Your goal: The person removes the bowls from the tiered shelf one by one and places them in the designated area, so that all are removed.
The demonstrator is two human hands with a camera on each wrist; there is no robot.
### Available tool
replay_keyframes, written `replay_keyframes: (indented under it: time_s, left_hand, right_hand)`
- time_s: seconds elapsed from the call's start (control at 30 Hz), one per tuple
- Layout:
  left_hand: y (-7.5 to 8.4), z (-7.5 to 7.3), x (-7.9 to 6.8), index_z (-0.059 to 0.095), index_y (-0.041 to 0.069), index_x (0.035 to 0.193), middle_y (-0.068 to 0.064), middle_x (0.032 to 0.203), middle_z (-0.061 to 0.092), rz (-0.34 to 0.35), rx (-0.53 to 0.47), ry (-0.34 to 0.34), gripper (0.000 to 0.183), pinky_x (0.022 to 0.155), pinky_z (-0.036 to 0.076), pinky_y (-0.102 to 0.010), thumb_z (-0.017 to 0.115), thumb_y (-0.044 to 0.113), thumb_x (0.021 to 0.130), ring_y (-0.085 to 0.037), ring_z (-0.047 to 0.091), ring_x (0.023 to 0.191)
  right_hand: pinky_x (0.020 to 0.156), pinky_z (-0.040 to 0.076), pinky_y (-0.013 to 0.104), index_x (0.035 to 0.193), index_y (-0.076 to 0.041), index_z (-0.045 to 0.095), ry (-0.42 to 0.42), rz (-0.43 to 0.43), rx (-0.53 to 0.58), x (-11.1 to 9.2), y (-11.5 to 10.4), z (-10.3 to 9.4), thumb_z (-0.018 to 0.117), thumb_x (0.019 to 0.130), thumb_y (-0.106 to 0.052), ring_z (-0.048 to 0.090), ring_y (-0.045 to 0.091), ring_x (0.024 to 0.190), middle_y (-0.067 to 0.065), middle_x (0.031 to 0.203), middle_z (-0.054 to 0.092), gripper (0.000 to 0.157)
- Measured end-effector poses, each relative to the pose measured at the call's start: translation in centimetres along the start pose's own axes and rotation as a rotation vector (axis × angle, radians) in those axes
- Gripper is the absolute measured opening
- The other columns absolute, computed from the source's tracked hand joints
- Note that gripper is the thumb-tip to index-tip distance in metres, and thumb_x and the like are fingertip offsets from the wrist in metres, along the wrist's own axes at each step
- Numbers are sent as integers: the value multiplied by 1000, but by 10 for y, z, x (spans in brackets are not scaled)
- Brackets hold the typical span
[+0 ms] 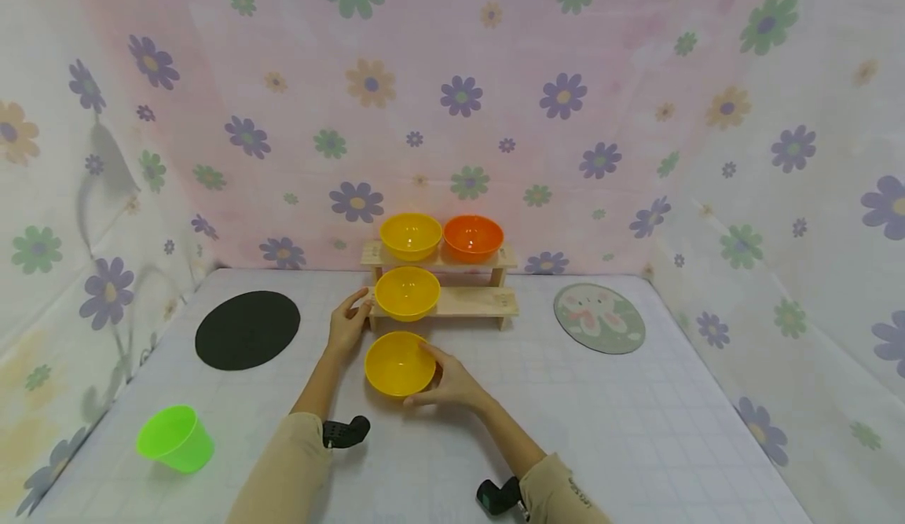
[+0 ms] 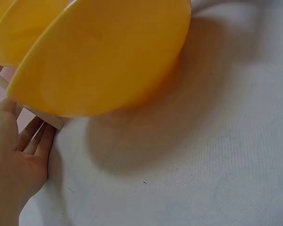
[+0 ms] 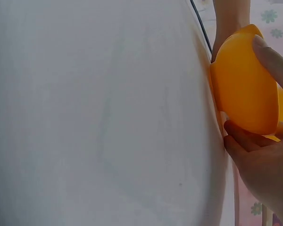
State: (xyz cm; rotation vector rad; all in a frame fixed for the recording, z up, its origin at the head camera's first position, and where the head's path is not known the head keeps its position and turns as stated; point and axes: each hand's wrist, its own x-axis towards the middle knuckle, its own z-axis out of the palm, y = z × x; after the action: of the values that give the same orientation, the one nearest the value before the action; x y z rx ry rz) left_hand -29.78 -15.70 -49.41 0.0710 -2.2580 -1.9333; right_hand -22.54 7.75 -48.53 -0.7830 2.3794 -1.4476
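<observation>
A two-tier wooden stand [image 1: 470,301] stands at the back of the table. My left hand [image 1: 346,326] is at the left end of its lower tier, thumb and fingers about the plank end in the left wrist view. My right hand [image 1: 456,385] grips a yellow bowl [image 1: 397,367] by its right side, in front of the stand; the right wrist view shows the thumb and fingers spread around the bowl's outside. Whether its base touches the table, I cannot tell. Another yellow bowl [image 1: 408,294] sits on the lower tier's left. A third yellow bowl [image 1: 411,238] and an orange bowl [image 1: 474,240] sit on the upper tier.
On the left lies a round black mat [image 1: 247,330], with a bright green cup [image 1: 177,439] tilted nearer the front. A round mat with a rabbit picture [image 1: 599,318] lies at the right. Flowered cloth walls [image 1: 488,139] close off the back and sides.
</observation>
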Motion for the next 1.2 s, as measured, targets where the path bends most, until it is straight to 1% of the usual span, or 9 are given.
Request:
replay_keyframes:
  time_s: [0.37,0.43,0.53,0.67,0.87,0.97,1.07,1.13,1.2]
  left_hand:
    - [-3,0,0,46,2,138,-23,133,51,-9,-6,4,43,75,47,-11,51,18,98,-33,54,113]
    - [-3,0,0,46,3,138,-24,131,52,-12,-8,4,43,74,48,-11,51,18,98,-32,55,112]
    - [-4,1,0,47,4,137,-25,127,54,-19,-10,8,42,73,48,-11,51,18,98,-29,56,109]
    - [-3,1,-1,48,4,137,-26,124,56,-21,-13,16,42,73,49,-13,52,18,98,-24,58,103]
    - [-2,0,-2,47,3,137,-25,126,54,-28,-24,19,43,77,51,-17,53,20,97,-23,58,104]
    - [-2,0,-1,47,4,137,-25,128,54,-24,-26,15,44,77,51,-17,53,20,97,-26,57,107]
    - [-2,0,-1,47,4,137,-24,129,53,-22,-37,12,44,78,51,-17,53,20,97,-26,56,108]
    - [3,0,-3,46,3,138,-25,129,52,-30,-49,0,44,81,52,-20,53,19,97,-23,57,106]
    - [1,0,-2,47,3,137,-26,128,53,-13,-61,-3,45,83,54,-25,54,21,97,-23,58,105]
  right_hand:
    - [112,26,44,147,-6,30,-32,9,-13,1,0,3,80,71,-43,32,24,136,8,151,32,98]
    - [111,29,43,147,-7,30,-37,4,-12,0,-1,1,80,71,-44,34,24,135,8,150,33,98]
    - [106,38,41,145,-7,33,-25,-9,1,-2,-2,-3,81,71,-41,44,26,127,10,147,38,94]
    - [97,47,42,143,-6,37,33,-33,17,-4,-5,-11,79,75,-34,51,32,118,15,143,42,84]
    - [93,43,60,136,7,40,184,-90,82,-4,-32,-25,74,79,-10,47,48,115,30,134,43,68]
    - [89,47,57,132,8,44,308,-158,50,6,-29,-28,76,78,-12,49,46,111,29,128,48,65]
    - [90,47,54,132,5,45,404,-207,25,19,-21,-30,79,76,-17,51,44,110,26,128,49,69]
    - [94,45,55,134,4,43,428,-218,45,27,-22,-33,80,75,-13,50,45,112,25,131,47,72]
    - [97,43,54,136,3,41,421,-217,53,36,-23,-37,80,74,-14,49,44,113,23,134,45,75]
